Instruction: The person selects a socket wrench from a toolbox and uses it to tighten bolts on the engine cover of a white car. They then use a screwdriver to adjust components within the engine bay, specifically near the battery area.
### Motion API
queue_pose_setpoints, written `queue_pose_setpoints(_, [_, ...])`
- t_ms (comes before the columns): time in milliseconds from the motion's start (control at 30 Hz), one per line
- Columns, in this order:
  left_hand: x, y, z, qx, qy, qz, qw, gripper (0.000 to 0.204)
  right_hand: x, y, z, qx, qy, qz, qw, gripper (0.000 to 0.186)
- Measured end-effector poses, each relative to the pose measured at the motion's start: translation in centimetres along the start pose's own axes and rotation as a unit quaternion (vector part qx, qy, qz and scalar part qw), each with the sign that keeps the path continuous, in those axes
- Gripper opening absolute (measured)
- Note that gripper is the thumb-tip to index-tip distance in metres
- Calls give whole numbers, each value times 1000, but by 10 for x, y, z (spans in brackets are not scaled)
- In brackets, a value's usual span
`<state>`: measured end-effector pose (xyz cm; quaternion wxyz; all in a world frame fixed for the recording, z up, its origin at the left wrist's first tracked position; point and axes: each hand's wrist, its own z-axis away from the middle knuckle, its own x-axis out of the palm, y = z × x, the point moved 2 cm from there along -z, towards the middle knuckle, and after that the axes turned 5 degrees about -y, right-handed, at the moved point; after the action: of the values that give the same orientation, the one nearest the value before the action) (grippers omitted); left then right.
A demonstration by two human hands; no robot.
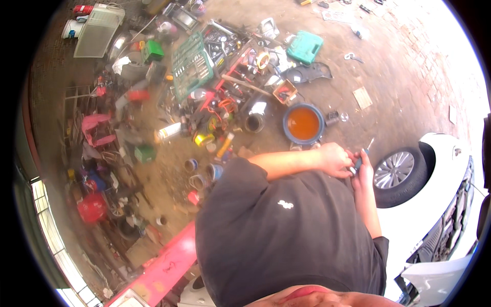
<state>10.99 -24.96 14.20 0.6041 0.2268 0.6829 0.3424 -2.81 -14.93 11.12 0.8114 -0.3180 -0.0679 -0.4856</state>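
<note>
Blue-handled tool was held in right hand, shaft outward, likely for clearance; curled left hand contents couldn't be told.

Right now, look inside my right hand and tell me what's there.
Your right hand holds a screwdriver-like tool: part of its blue handle shows, and a thin shaft sticks out past the fingers. Whatever lies under the fingers is covered.

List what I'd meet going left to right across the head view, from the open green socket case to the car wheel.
Socket case → basin → left hand → right hand → wheel
</note>
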Motion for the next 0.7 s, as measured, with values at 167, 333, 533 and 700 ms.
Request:
queue_pose_setpoints(167, [-8,-22,-23,-5,42,-16,999,35,-18,-23,-43,47,-12,-7,999,27])
queue_pose_setpoints(333, [-13,-55,-56,-76,86,79,990,35,27,-73,-69,78,-80,-13,994,28])
queue_pose_setpoints(533, [-43,-65,-156,-145,44,-7,988,34,24,-177,-131,37,-140,265,953,23])
queue_pose_setpoints(700, [-52,-63,-238,-206,76,-34,975,39,3,-245,-185,67,-140,227,961,27])
